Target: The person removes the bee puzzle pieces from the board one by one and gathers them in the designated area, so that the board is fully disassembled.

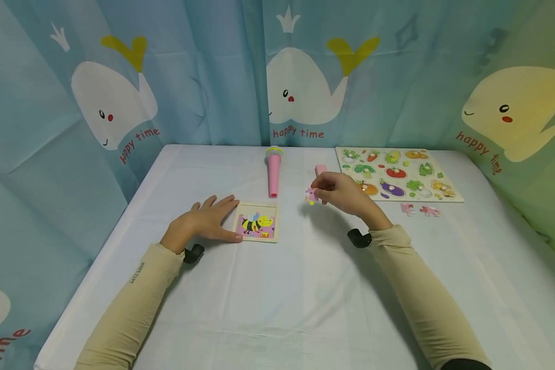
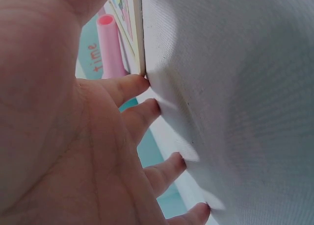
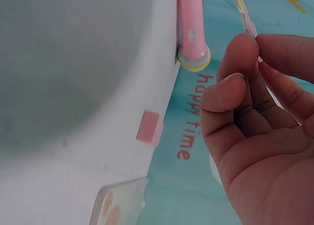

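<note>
A small wooden jigsaw tray with a bee picture lies on the white table. My left hand rests beside it, fingers spread and straight, with thumb and index finger touching its left side; in the left wrist view the fingertips meet the tablecloth. Above the table, my right hand pinches a pink jigsaw piece with a yellow patch between thumb and fingers. The right wrist view shows that piece edge-on. Two more pink jigsaw pieces lie to the right of this hand.
A pink toy microphone lies behind the tray. Behind the right hand is a pink block. A vegetable puzzle board lies at the back right, and a whale-print curtain hangs beyond the table.
</note>
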Demonstrator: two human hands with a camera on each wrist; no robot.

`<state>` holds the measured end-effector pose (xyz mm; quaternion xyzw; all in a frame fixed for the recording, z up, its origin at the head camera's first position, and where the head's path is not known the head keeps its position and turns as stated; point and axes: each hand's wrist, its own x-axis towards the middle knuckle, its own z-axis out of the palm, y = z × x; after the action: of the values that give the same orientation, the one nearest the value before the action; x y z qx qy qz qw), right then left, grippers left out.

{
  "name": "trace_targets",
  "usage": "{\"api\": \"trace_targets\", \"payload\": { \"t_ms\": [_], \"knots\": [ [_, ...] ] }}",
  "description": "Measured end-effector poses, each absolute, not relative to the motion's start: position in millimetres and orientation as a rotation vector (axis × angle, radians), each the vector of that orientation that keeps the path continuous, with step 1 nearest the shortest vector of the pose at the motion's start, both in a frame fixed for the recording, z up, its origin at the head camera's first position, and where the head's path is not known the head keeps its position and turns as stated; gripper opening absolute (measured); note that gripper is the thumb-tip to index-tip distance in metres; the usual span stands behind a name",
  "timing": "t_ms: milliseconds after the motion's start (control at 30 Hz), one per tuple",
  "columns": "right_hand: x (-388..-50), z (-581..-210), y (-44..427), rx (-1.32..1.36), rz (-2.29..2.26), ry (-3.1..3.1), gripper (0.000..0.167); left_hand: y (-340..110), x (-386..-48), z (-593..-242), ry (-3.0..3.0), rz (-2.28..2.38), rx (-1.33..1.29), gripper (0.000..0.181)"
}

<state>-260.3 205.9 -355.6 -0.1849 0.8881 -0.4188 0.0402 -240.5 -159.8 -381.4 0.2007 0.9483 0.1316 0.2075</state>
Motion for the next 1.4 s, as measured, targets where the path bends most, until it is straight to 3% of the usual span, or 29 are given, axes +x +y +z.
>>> {"api": "trace_targets", "payload": {
  "t_ms": [1400],
  "knots": [
    [-246, -342, 296, -0.345, -1.255, 2.848, 0.025, -160, -240, -381, 2.64, 0.374, 0.563, 0.109]
  ]
}}
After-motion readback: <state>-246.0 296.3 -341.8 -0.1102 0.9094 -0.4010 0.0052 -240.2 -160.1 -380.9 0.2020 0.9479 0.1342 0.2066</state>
